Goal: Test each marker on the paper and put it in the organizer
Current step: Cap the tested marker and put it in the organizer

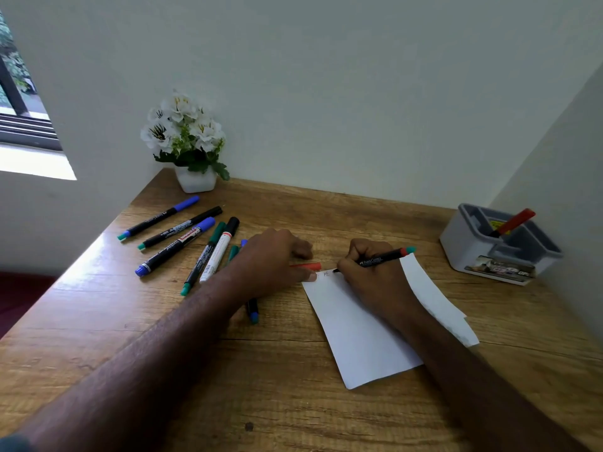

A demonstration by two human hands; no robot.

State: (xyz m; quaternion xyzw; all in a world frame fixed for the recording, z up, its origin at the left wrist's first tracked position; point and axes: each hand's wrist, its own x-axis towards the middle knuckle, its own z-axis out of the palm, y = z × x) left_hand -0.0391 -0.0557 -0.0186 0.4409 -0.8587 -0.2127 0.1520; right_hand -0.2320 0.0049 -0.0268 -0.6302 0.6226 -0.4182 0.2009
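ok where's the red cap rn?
Head view: the red cap lies on the desk just beyond the paper's top-left corner, partly hidden by the left hand, left of the right hand writing.

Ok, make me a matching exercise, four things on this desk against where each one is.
Things:
1. white flower pot
2. grey plastic organizer
3. red marker cap
4. black marker with the red end

Places:
A. in the right hand
B. far right, by the wall
C. far left corner
D. by the left hand, at the white paper's top edge

Pairs: 1-C, 2-B, 3-D, 4-A
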